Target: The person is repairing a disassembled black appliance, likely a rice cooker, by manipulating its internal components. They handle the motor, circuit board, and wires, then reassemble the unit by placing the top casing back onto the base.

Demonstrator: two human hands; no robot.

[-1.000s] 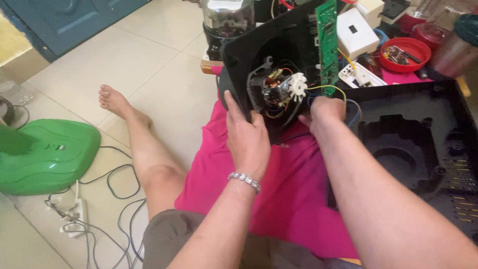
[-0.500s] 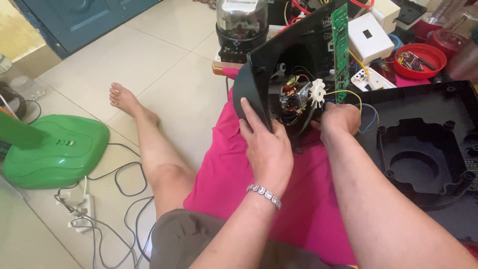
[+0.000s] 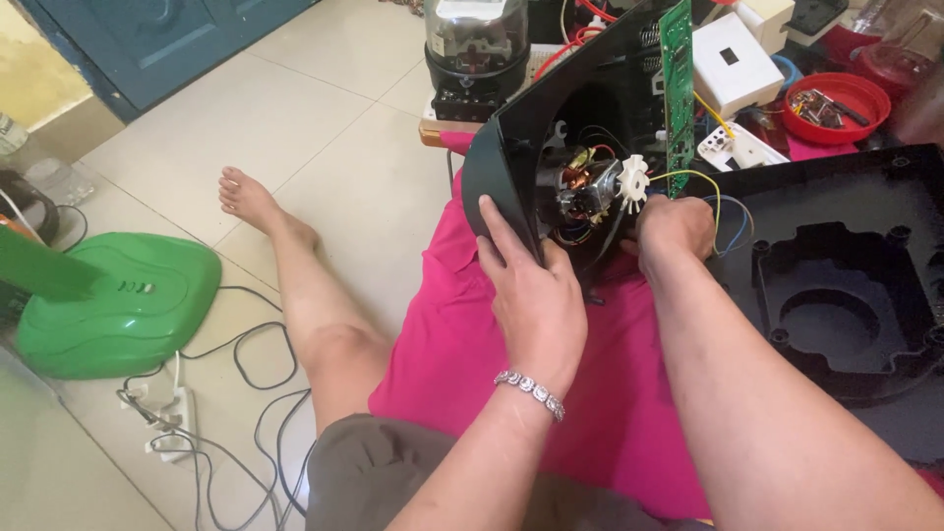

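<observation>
The black appliance housing [image 3: 536, 128] stands tilted at upper centre of the frame, open side showing its copper-wound motor [image 3: 580, 187], a white fan wheel [image 3: 632, 183] and a green circuit board [image 3: 676, 88]. The left hand [image 3: 536, 295] grasps the housing's lower edge, fingers on the outer shell. The right hand [image 3: 674, 231] is clenched around the wires just beside the motor. A pink cloth [image 3: 472, 364] lies beneath, a black base plate [image 3: 846, 285] at right.
</observation>
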